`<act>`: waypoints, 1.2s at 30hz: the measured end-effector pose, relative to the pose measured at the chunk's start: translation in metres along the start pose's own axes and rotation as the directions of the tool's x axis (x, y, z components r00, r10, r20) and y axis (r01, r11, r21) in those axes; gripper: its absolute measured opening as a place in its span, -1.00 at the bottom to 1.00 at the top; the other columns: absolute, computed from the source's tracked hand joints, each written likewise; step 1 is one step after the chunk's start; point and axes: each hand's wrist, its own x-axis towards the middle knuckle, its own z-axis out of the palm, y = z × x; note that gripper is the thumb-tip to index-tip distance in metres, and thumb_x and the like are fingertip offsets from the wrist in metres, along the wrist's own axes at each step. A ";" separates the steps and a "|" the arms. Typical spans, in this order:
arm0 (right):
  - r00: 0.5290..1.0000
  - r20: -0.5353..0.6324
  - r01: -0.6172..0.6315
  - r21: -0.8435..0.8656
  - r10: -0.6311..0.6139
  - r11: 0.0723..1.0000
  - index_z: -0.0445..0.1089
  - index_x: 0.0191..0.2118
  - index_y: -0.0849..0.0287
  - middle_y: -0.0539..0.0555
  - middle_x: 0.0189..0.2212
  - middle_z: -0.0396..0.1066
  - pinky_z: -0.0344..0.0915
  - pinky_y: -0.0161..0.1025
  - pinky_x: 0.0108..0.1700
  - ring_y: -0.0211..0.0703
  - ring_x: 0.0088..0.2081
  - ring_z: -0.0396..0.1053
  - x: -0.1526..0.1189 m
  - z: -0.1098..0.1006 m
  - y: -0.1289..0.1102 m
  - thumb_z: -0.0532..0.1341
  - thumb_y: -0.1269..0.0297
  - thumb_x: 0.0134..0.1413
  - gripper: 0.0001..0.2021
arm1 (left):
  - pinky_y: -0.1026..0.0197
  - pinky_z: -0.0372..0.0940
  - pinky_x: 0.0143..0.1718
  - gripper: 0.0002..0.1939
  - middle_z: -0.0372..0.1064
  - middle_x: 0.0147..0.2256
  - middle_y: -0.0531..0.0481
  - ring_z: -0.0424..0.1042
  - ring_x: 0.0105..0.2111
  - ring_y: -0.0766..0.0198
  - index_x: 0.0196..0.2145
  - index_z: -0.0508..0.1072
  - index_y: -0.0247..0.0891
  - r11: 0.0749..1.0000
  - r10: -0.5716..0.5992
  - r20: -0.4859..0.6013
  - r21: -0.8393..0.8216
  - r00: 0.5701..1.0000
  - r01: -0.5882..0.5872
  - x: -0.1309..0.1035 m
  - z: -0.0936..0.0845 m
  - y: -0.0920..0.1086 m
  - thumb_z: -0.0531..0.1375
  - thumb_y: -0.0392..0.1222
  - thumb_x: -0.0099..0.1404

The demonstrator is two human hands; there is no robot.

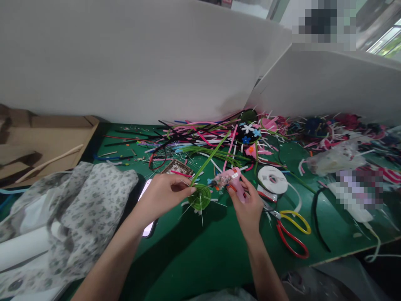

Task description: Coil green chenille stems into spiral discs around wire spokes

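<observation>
My left hand pinches a green coiled disc made of pipe cleaner at its upper left edge. A loose green strip rises from the disc toward the upper right, and thin pale strands of glue trail off around it. My right hand is wrapped round a pink hot glue gun. The gun's nozzle, crusted with bits, points left at the disc's upper right edge; whether it touches cannot be made out. A phone lies partly under my left wrist.
Scissors with red and yellow handles and a white ribbon spool lie to the right. Behind are heaped pipe cleaners and a black flowered piece. Floral cloth and a cardboard box sit left; a white partition stands behind.
</observation>
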 end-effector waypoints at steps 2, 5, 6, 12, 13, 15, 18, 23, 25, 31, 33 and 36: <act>1.000 0.001 -0.001 0.004 0.001 1.000 0.36 0.07 0.15 0.19 -0.15 0.45 0.39 -0.08 -0.14 0.00 -0.15 0.43 0.000 0.000 -0.001 0.25 0.07 0.03 -0.52 | 0.26 0.34 -0.37 -0.74 0.53 -0.38 0.02 0.48 -0.39 0.21 -0.41 0.55 -0.21 1.000 -0.008 0.010 -0.011 1.000 0.008 0.000 0.000 0.000 0.23 0.03 0.16; 1.000 -0.007 0.002 0.009 -0.002 1.000 0.36 0.07 0.16 0.19 -0.15 0.46 0.38 -0.07 -0.14 0.00 -0.16 0.43 0.001 0.000 -0.001 0.25 0.08 0.03 -0.52 | 0.25 0.35 -0.36 -0.74 0.54 -0.38 0.02 0.49 -0.38 0.20 -0.42 0.56 -0.22 1.000 -0.004 0.011 -0.025 1.000 0.004 -0.001 0.001 0.000 0.23 0.03 0.16; 1.000 -0.007 0.003 0.008 -0.003 1.000 0.36 0.07 0.17 0.19 -0.16 0.46 0.38 -0.07 -0.14 0.00 -0.16 0.43 0.001 0.000 -0.001 0.26 0.08 0.03 -0.52 | 0.25 0.35 -0.36 -0.75 0.54 -0.38 0.01 0.49 -0.38 0.20 -0.42 0.56 -0.22 1.000 0.000 0.011 -0.025 1.000 0.000 -0.001 0.001 0.000 0.23 0.02 0.16; 1.000 -0.011 0.006 0.008 -0.006 1.000 0.37 0.06 0.15 0.19 -0.16 0.47 0.39 -0.08 -0.14 -0.01 -0.17 0.43 0.001 -0.001 -0.002 0.26 0.08 0.03 -0.53 | 0.24 0.37 -0.35 -0.74 0.54 -0.39 0.01 0.50 -0.38 0.19 -0.42 0.56 -0.21 1.000 0.005 0.012 -0.024 1.000 -0.005 0.000 0.001 0.000 0.23 0.03 0.16; 1.000 -0.013 0.004 0.008 -0.004 1.000 0.37 0.05 0.15 0.18 -0.17 0.47 0.39 -0.07 -0.14 -0.01 -0.17 0.43 0.001 -0.002 -0.002 0.26 0.09 0.03 -0.54 | 0.24 0.37 -0.35 -0.74 0.54 -0.38 0.00 0.50 -0.38 0.19 -0.42 0.56 -0.21 1.000 0.007 0.012 -0.021 1.000 -0.006 0.000 0.001 0.000 0.23 0.03 0.16; 1.000 -0.016 0.003 0.009 -0.003 1.000 0.38 0.04 0.16 0.18 -0.17 0.47 0.39 -0.07 -0.13 -0.01 -0.17 0.43 0.001 -0.002 -0.002 0.26 0.10 0.03 -0.54 | 0.25 0.37 -0.35 -0.75 0.54 -0.39 0.01 0.50 -0.39 0.19 -0.42 0.56 -0.21 1.000 0.009 0.011 -0.016 1.000 -0.009 0.000 0.000 0.001 0.23 0.03 0.16; 1.000 -0.016 0.008 0.014 -0.008 1.000 0.38 0.04 0.17 0.19 -0.17 0.47 0.39 -0.06 -0.13 -0.01 -0.17 0.43 0.001 -0.003 -0.001 0.26 0.10 0.03 -0.54 | 0.25 0.36 -0.36 -0.74 0.54 -0.39 0.01 0.50 -0.39 0.19 -0.42 0.56 -0.20 1.000 0.008 0.010 -0.017 1.000 -0.008 0.000 0.001 0.001 0.23 0.03 0.16; 1.000 -0.004 -0.014 0.048 0.014 0.999 0.37 0.05 0.16 0.18 -0.18 0.47 0.40 -0.07 -0.13 -0.01 -0.17 0.44 0.000 -0.001 0.002 0.27 0.10 0.01 -0.53 | 0.25 0.34 -0.39 -0.75 0.53 -0.41 0.02 0.49 -0.41 0.20 -0.43 0.55 -0.20 1.000 0.010 -0.008 0.017 1.000 -0.010 -0.001 0.001 0.001 0.23 0.03 0.16; 0.999 -0.001 -0.035 0.072 0.035 0.997 0.37 0.05 0.16 0.18 -0.17 0.46 0.40 -0.07 -0.14 -0.01 -0.16 0.44 -0.001 -0.001 0.003 0.29 0.10 -0.01 -0.51 | 0.26 0.34 -0.39 -0.76 0.53 -0.41 0.03 0.49 -0.41 0.20 -0.44 0.55 -0.20 1.000 0.004 -0.014 0.026 1.000 -0.004 -0.001 0.001 0.001 0.23 0.02 0.16; 0.993 -0.007 -0.116 0.118 0.118 0.986 0.36 0.07 0.20 0.19 -0.20 0.46 0.41 -0.12 -0.22 -0.03 -0.22 0.44 -0.001 -0.003 -0.004 0.31 0.07 -0.06 -0.45 | 0.27 0.33 -0.42 -0.76 0.53 -0.43 0.04 0.48 -0.43 0.21 -0.44 0.56 -0.18 0.999 0.001 -0.004 0.049 1.000 -0.001 -0.001 0.002 0.000 0.22 0.03 0.16; 0.990 -0.017 -0.138 0.114 0.141 0.984 0.38 0.05 0.21 0.19 -0.21 0.46 0.41 -0.14 -0.25 -0.05 -0.24 0.43 0.000 -0.006 -0.004 0.30 0.06 -0.07 -0.45 | 0.27 0.32 -0.43 -0.75 0.53 -0.43 0.03 0.48 -0.44 0.21 -0.42 0.56 -0.18 0.998 0.003 -0.008 0.059 1.000 -0.002 -0.001 0.002 0.000 0.21 0.03 0.16; 0.993 -0.029 -0.113 0.003 0.113 0.994 0.38 0.04 0.20 0.18 -0.21 0.46 0.39 -0.12 -0.25 -0.02 -0.24 0.42 0.003 -0.007 0.005 0.30 0.03 -0.07 -0.46 | 0.27 0.32 -0.42 -0.76 0.53 -0.42 0.02 0.48 -0.43 0.21 -0.41 0.57 -0.18 0.998 0.011 -0.009 0.059 1.000 -0.010 -0.001 0.002 0.001 0.21 0.02 0.17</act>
